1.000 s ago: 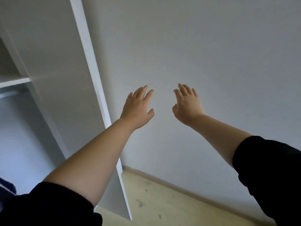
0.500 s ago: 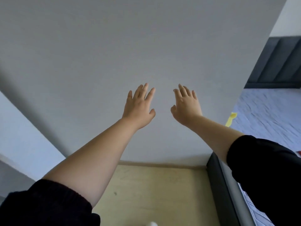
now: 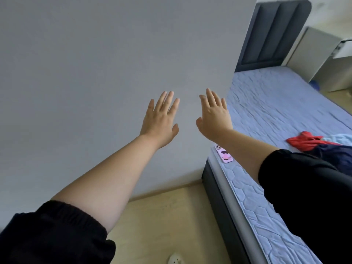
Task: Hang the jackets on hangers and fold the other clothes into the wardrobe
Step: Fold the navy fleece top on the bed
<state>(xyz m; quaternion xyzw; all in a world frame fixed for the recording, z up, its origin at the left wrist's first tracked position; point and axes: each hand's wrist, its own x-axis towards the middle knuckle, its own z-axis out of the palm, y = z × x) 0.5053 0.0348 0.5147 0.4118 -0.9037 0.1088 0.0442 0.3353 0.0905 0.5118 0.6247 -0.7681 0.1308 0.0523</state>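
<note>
Phone (image 3: 224,155) and, apparently, clothes (image 3: 302,142) on bed (image 3: 276,96)

I see both arms stretched forward, raised, sleeves pushed up to elbows. Left hand (image 3: 161,119) flat, back toward camera, fingers straight, slightly spread, holding nothing. Right hand (image 3: 214,116) same pose, fingers straight, close together, thumb out. Hands near each other, not touching.

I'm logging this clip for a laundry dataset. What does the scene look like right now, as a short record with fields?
left hand: open, empty, fingers straight
right hand: open, empty, beside the left
clothes: red garment and light blue cloth on the bed
phone: on the bed's edge
wardrobe: not in view
</note>
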